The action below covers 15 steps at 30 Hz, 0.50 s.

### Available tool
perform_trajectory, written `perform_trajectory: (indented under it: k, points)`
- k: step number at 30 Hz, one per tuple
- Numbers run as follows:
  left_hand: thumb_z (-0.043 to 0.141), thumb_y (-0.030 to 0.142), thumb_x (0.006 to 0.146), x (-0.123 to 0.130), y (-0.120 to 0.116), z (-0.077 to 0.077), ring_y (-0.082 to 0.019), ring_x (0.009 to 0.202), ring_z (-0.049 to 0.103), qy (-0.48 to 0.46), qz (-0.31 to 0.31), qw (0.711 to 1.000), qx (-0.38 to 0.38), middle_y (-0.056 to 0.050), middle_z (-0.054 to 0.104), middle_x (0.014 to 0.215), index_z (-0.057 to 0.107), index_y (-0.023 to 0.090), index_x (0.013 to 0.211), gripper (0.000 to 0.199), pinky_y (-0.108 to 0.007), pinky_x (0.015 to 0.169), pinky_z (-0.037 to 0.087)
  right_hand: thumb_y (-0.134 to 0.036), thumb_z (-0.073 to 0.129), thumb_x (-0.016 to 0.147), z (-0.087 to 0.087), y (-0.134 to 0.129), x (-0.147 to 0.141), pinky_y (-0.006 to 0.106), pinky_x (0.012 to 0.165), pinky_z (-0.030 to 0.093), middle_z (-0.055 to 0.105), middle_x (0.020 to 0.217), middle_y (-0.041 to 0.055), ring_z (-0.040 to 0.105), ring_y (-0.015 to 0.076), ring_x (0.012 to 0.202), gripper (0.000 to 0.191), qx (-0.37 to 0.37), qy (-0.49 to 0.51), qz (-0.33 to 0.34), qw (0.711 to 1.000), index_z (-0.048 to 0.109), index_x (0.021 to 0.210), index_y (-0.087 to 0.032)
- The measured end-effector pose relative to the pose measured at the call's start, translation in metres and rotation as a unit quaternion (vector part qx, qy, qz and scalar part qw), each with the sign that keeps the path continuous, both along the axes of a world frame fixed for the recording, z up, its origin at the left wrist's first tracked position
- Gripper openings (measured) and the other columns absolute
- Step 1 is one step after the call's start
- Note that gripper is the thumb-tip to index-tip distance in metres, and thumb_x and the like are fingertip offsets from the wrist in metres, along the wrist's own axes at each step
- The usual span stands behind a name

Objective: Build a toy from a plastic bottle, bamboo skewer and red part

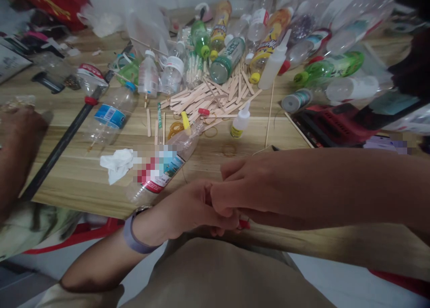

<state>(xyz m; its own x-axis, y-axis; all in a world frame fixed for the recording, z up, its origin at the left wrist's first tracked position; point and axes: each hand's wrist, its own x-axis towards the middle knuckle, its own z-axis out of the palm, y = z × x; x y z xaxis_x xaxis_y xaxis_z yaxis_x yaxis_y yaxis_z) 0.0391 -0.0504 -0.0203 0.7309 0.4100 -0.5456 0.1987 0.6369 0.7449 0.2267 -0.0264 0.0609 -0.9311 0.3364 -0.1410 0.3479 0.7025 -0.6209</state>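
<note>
My left hand (188, 209), with a purple band on its wrist, is closed and meets my right hand (242, 189) at the table's front edge. The fingers of both are curled together and pressed around something they mostly hide. A small red piece (244, 224) pokes out beneath the right hand; I cannot tell its kind. Just beyond my left hand lies a clear plastic bottle (183, 149) with a red and blue label. Past my right hand are a small glue bottle (236, 124) with a white nozzle and a rubber band (229, 150).
Wooden craft sticks (201, 97) are piled mid-table, with several plastic bottles (228, 59) behind. A crumpled tissue (117, 162) lies left of the labelled bottle. A black bar (63, 151) crosses the left side, near another person's hand (22, 124). A red and black tool (336, 124) sits right.
</note>
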Motion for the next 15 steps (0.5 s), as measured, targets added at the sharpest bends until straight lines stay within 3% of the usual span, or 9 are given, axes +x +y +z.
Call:
perform_trajectory:
  k: [6, 10, 13, 15]
  points:
    - [0.082, 0.021, 0.069, 0.000, 0.000, 0.002, -0.008, 0.053, 0.051, 0.005, 0.017, 1.000, -0.013, 0.003, 0.064, 0.064, 0.070, 0.017, 0.071, 0.013, -0.022, 0.051, 0.040, 0.013, 0.065, 0.074, 0.002, 0.002, -0.002, 0.023, 0.049, 0.037, 0.062, 0.077, -0.0045, 0.047, 0.0079, 0.054, 0.035, 0.000, -0.015, -0.005, 1.000, 0.059, 0.076, -0.021]
    - [0.079, 0.021, 0.066, 0.001, 0.002, 0.001, -0.009, 0.051, 0.052, 0.004, 0.016, 1.000, -0.021, 0.003, 0.063, 0.058, 0.067, 0.017, 0.061, 0.013, -0.022, 0.050, 0.039, 0.005, 0.058, 0.083, -0.003, -0.007, -0.005, 0.026, 0.056, 0.042, 0.072, 0.088, -0.0013, 0.060, 0.0137, 0.066, 0.030, 0.016, 0.012, -0.017, 1.000, 0.067, 0.088, -0.023]
    - [0.072, 0.017, 0.063, 0.000, 0.004, -0.002, -0.009, 0.051, 0.052, -0.015, 0.027, 0.999, -0.026, 0.003, 0.062, 0.054, 0.067, 0.017, 0.057, 0.008, -0.021, 0.050, 0.039, -0.002, 0.056, 0.090, -0.011, -0.018, -0.006, 0.031, 0.065, 0.047, 0.076, 0.100, 0.0047, 0.067, 0.0194, 0.079, 0.028, 0.105, 0.025, -0.038, 0.993, 0.070, 0.105, -0.020]
    - [0.070, 0.014, 0.063, 0.000, 0.004, -0.004, -0.009, 0.052, 0.052, -0.020, 0.041, 0.999, -0.026, 0.004, 0.063, 0.054, 0.070, 0.017, 0.060, 0.004, -0.020, 0.052, 0.040, -0.004, 0.058, 0.091, -0.015, -0.026, -0.005, 0.034, 0.064, 0.047, 0.076, 0.092, 0.0058, 0.065, 0.0210, 0.075, 0.020, 0.202, 0.050, -0.044, 0.977, 0.072, 0.098, -0.017]
